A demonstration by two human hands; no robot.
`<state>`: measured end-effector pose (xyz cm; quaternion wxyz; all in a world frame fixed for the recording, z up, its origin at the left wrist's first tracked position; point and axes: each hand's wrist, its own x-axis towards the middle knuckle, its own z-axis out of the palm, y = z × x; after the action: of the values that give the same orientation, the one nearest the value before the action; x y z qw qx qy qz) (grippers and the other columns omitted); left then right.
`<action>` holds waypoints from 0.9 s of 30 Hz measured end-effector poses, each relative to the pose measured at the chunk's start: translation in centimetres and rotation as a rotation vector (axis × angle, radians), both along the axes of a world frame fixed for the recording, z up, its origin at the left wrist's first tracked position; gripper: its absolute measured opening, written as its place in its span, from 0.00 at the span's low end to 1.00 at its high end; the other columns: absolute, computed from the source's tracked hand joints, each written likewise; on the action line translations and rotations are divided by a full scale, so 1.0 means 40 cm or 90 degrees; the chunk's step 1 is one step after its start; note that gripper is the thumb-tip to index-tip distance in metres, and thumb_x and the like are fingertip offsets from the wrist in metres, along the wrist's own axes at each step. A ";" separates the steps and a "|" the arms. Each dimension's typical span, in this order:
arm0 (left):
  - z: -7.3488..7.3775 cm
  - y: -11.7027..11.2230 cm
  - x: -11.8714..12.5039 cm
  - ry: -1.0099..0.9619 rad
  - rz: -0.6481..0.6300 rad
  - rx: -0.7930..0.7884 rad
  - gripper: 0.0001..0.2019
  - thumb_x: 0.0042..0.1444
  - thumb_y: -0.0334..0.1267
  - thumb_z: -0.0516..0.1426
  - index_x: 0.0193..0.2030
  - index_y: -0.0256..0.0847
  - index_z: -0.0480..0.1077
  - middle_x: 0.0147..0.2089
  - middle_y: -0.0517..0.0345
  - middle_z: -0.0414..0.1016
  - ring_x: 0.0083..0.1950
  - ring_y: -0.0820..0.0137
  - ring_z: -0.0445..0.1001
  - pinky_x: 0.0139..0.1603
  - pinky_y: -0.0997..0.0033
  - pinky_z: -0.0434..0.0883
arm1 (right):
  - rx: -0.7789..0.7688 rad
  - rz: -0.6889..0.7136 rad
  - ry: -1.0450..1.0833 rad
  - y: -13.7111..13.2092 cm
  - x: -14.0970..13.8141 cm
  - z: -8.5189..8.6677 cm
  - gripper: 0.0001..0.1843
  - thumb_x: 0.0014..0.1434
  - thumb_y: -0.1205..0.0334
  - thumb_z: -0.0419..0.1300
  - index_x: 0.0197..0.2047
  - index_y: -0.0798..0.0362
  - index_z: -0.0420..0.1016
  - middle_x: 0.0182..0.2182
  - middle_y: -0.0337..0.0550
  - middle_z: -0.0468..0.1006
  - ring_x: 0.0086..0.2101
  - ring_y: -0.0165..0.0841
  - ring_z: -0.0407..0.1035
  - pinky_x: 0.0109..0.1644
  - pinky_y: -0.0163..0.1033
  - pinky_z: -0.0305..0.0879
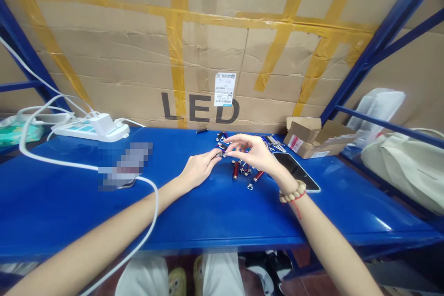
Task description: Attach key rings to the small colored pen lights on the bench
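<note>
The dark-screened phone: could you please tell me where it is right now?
In the head view the phone lies flat on the blue shelf, right of centre, between the right hand and the open cardboard box.

Views: one, worn on the head.
Position: the camera is held above the near edge of the blue surface, opposite the LED carton.
Direction: forward and down, squarely at the carton.
Nearness: close; both forearms are taken in from the lower edge.
Centre: the left hand and right hand are framed just before the carton, pinching a small metal part.
Field: wide; blue rack posts beside the carton are shown slanted.
</note>
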<state>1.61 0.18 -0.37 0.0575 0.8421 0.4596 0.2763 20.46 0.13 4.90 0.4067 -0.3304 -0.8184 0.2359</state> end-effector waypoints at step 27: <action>0.000 0.000 -0.006 0.030 -0.019 -0.011 0.16 0.63 0.45 0.40 0.51 0.47 0.61 0.43 0.59 0.76 0.42 0.66 0.75 0.36 0.73 0.68 | 0.064 -0.049 -0.038 0.009 -0.021 -0.026 0.08 0.52 0.59 0.61 0.33 0.54 0.74 0.29 0.41 0.76 0.22 0.25 0.63 0.26 0.32 0.61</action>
<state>1.39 0.18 -0.39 0.0579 0.8546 0.4506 0.2517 19.63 0.48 3.85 0.4072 -0.3478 -0.8275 0.1690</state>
